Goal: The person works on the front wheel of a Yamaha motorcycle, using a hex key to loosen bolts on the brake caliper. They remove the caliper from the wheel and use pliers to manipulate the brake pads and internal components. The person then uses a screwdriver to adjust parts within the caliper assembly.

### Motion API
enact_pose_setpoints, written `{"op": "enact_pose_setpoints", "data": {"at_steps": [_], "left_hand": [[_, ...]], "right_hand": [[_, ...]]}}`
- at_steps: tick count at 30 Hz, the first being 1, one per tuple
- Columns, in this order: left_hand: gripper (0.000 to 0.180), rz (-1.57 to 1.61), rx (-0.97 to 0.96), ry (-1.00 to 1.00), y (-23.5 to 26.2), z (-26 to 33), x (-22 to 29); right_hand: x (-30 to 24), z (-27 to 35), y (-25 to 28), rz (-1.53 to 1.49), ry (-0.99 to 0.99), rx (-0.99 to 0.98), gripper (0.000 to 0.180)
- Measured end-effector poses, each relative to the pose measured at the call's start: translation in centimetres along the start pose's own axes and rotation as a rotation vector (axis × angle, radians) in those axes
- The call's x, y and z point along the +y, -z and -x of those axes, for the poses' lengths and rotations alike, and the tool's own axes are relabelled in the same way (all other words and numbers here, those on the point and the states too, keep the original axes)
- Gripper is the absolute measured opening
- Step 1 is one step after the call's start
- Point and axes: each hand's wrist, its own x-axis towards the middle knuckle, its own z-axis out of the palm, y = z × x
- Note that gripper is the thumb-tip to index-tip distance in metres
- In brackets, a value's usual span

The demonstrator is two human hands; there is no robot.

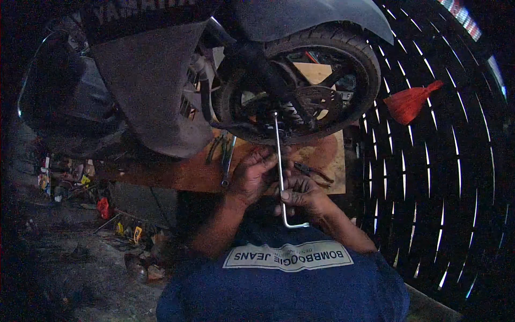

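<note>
A long chrome L-shaped socket wrench (278,137) runs up from my hands to the brake caliper area (281,121) of the motorcycle wheel (370,80). My right hand (301,194) is closed round the lower shaft, just above the bend, its thumb along the metal. Higher up, my left hand (253,176) has its fingers curled at the shaft from the left side. The wrench's short bent end points right, near my blue shirt. Whether its upper tip sits on a bolt is too dark to tell. Beside the wheel's hub is the brake disc (319,99).
On the wooden board (335,161) under the wheel lie pliers (314,173) to the right and a combination wrench (229,163) with green-handled pliers (214,149) to the left. The grey fairing (150,80) stands at left. A red cloth-like bundle (410,102) hangs by the slatted wall.
</note>
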Motion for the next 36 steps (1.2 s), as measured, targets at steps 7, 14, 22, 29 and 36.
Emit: {"op": "enact_pose_setpoints", "data": {"at_steps": [7, 14, 22, 29, 36], "left_hand": [[0.024, -0.333, 0.111, -0.1, 0.7, -0.6, -0.8], [0.018, -0.371, 0.171, -0.088, 0.7, -0.7, -0.8], [0.029, -0.428, 0.458, -0.283, 0.5, -3.1, 0.4], [0.032, -0.672, 0.441, -0.555, 0.5, -6.4, 2.0], [0.027, -0.621, 0.426, -0.554, 0.4, -7.5, 2.0]], "right_hand": [[-0.7, -0.1, -0.1, 0.029, 0.038, 0.144, 0.032], [0.2, -0.3, 0.2, 0.07, 0.047, 0.196, 0.033], [-0.7, 0.3, -0.5, 0.12, 0.003, 0.254, 0.032], [-0.1, 0.1, -0.9, 0.15, 0.068, 0.322, 0.031], [0.1, 0.4, -0.6, 0.3, 0.063, 0.364, 0.024]]}}
